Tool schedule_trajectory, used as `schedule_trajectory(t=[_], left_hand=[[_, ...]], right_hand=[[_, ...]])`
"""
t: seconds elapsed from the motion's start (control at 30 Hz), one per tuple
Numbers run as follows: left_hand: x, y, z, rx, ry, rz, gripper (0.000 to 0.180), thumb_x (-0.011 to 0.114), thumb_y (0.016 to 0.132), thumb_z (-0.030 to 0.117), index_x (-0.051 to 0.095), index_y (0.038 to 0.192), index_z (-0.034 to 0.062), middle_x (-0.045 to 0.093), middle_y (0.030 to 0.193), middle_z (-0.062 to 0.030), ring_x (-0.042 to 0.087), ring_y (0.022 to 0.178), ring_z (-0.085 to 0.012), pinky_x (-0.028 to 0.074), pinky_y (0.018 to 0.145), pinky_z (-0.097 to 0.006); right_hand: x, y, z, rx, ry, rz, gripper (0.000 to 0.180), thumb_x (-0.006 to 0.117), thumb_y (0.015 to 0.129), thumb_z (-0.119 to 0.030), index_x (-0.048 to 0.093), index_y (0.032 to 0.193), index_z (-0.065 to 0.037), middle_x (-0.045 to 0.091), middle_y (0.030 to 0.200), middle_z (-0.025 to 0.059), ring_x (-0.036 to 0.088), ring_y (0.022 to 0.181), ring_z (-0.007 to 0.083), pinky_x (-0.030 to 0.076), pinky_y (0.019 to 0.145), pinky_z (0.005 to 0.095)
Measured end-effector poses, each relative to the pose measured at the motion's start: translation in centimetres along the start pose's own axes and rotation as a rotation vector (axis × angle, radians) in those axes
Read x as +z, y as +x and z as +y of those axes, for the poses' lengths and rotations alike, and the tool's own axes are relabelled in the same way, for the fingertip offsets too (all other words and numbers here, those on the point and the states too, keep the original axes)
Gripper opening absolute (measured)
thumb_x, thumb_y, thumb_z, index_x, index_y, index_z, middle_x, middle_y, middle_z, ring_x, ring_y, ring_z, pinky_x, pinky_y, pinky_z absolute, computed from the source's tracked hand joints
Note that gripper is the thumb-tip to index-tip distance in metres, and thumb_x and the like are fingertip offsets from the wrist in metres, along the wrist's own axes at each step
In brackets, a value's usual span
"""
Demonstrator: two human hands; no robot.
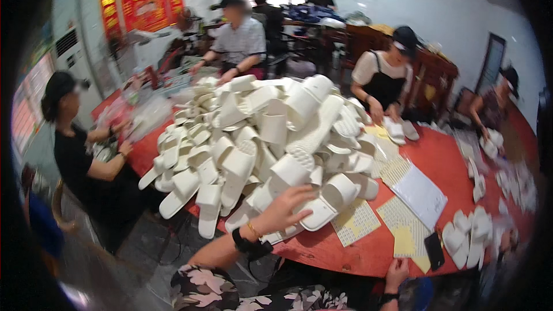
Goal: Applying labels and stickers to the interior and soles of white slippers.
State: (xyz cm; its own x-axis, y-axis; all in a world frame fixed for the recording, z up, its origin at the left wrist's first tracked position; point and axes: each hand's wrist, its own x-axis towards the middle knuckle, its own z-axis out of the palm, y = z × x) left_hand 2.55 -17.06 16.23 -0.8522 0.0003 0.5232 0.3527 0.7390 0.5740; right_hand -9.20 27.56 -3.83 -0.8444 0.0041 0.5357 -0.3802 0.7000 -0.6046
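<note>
Slippers [273, 128] heaped, red table [435, 158], pale walls [368, 0]

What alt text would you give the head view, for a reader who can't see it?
The person's left hand, fingers extended, is at the near side of a large heap of white slippers on a red table. The right hand is at the table's edge, near patterned sheets; other people are around the table.

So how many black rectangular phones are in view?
1: the black rectangular phone lies on the red table, on your right, between yellow paper and white slippers; more may be hidden.
</note>
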Motion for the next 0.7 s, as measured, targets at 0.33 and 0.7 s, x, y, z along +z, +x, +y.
schedule_trajectory(t=[0.33,0.7], left_hand=[[11.3,-6.1,1.8,0.026,-0.267,-0.526,0.034,0.069,0.088,0.020,0.065,0.118,0.0046,0.065,0.118,-0.0156,0.062,0.107,-0.0341,0.050,0.090,-0.041],[17.1,-9.4,0.6,-0.069,0.018,-0.256,0.016,0.067,0.085,0.008,0.067,0.101,0.0035,0.066,0.091,-0.0142,0.062,0.082,-0.0332,0.050,0.072,-0.041]], right_hand=[[0.7,2.3,-3.5,0.162,0.066,0.026,0.011,0.065,0.083,-0.014,0.067,0.092,-0.009,0.067,0.079,0.0148,0.068,0.071,0.0306,0.052,0.061,0.0390],[-6.4,14.0,6.6,0.096,-0.053,0.164,0.010,0.062,0.087,-0.014,0.066,0.089,-0.005,0.066,0.085,0.0159,0.064,0.083,0.0354,0.051,0.073,0.0441]])
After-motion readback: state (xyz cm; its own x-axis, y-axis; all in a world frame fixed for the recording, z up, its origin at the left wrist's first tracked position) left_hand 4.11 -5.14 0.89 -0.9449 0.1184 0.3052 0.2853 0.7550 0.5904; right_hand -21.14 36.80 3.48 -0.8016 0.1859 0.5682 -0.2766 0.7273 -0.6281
